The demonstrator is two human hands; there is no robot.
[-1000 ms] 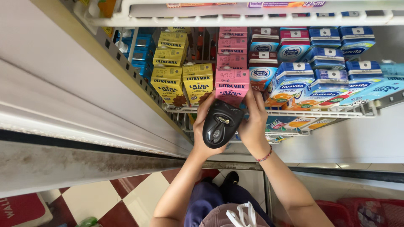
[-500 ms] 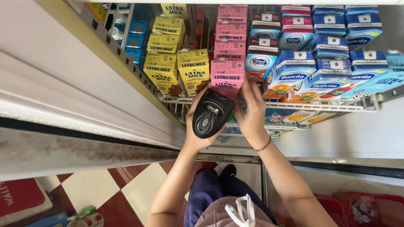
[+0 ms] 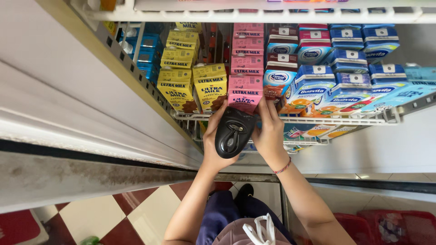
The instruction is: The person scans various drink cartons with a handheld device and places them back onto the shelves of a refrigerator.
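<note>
Shifted a little lower and to the right against the shelf since the earlier frame: black handheld scanner [image 3: 232,136], then level with the pink row's front, now hanging just below the wire shelf edge [image 3: 336,119]. Gripped in the left hand [image 3: 213,145], fingers wrapped round its body from the left and underside, closed firmly; fingertips themselves hidden behind the casing. Pressed to the scanner's right side, the right hand [image 3: 269,136], fingers stretched up and resting on the lower edge of the front pink milk carton [image 3: 245,94]; not clear whether pinching the carton or only touching it, thumb out of sight. Thin red bracelet [image 3: 282,168] around the right wrist. Just left of the pink carton, yellow milk cartons [image 3: 210,86] in two rows, the rear ones partly masked by the front ones. To the right, a brown-and-white carton [image 3: 279,77], then blue juice cartons [image 3: 313,86] leaning forward, running off toward the right edge. Rear ends of all rows lost under the upper shelf rail [image 3: 272,13]. On a lower shelf, only slivers of more cartons [image 3: 313,131] visible through the wire, too cut off to identify. At left, open cooler door frame [image 3: 91,122], blurred. Below, red-and-white checked floor [image 3: 109,218], dark trousers and one shoe, a white-strapped bag [image 3: 254,229] cut off at the bottom.
</note>
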